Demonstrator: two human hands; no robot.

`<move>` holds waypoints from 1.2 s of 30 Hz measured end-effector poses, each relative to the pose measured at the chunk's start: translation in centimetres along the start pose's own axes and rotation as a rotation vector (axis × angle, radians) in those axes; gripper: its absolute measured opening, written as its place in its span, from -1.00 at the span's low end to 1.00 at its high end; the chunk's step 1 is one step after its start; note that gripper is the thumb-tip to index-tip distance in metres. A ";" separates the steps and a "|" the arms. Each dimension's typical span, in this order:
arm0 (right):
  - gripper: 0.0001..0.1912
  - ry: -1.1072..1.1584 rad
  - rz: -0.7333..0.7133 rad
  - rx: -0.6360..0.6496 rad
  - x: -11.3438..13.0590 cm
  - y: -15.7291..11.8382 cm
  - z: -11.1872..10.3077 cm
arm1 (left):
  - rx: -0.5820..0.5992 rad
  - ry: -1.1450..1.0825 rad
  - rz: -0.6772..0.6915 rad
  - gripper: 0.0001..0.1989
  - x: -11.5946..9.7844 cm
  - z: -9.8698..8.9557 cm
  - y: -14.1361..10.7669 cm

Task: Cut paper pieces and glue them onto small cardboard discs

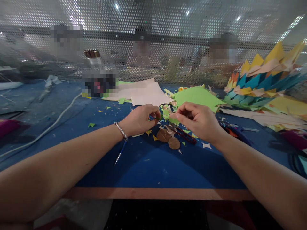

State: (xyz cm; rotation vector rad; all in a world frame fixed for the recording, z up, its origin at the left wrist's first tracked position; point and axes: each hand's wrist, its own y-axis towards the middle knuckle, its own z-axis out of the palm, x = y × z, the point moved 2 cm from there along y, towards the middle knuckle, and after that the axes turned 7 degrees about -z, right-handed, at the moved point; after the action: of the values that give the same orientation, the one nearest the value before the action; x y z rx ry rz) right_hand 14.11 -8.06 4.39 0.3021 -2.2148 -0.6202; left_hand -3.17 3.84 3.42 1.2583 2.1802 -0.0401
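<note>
My left hand [143, 118], with a silver bangle at the wrist, is closed over the middle of the blue table, thumb and fingertips together near small green scraps. To its right my right hand [200, 120] is closed in a pinch beside a small pale pink piece [173, 115]. What either pinch holds is too small to make out. Between and below the hands lie red-handled scissors [185, 134], two brown discs, one of them round [174, 143], and paper scraps. A blue pen [120, 152] lies beneath my left wrist.
Pink sheets [146, 93] and a green sheet [198, 97] lie behind the hands. Layered pointed paper [266, 78] stands at right. A bottle [96, 65] stands back left; a white cable [55, 123] crosses the left side. Behind is a perforated metal screen [168, 19].
</note>
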 end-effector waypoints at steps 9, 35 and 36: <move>-0.82 -0.070 -0.133 -0.045 0.3 -0.3 0.1 | -0.168 -0.169 0.148 -0.90 -2.5 -0.1 -1.4; -0.90 -0.294 -0.357 0.001 1.3 -0.3 0.2 | 0.017 -1.143 -0.306 -0.82 -3.3 1.0 -1.4; -0.89 -0.288 -0.355 0.004 1.2 -0.3 0.3 | 0.006 -1.138 -0.307 -0.82 -3.2 1.0 -1.4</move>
State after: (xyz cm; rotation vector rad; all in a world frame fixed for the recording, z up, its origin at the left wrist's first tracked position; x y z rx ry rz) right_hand 13.11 -8.76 4.88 0.6529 -2.4579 -0.8971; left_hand -2.63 0.25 3.93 0.6006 1.3160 -0.7021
